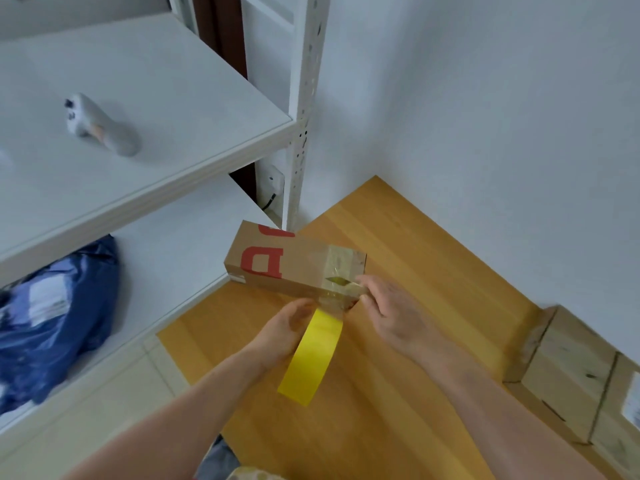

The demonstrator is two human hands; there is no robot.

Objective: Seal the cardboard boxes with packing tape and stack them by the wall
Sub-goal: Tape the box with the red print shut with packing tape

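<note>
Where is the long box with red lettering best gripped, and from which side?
Probably mid-length on the cardboard box, across its narrow width at the red letters, from above: its long sides are free there, while the left hand, right hand and tape roll crowd the taped near end.

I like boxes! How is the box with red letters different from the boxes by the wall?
The right hand grips the red-printed box; the boxes by the wall sit on the wooden surface. The red-printed box has red print; the boxes by the wall look plain, one with a white label. Clear tape wraps the red-printed box's end; on the boxes by the wall I cannot tell. All are brown cardboard.
</note>
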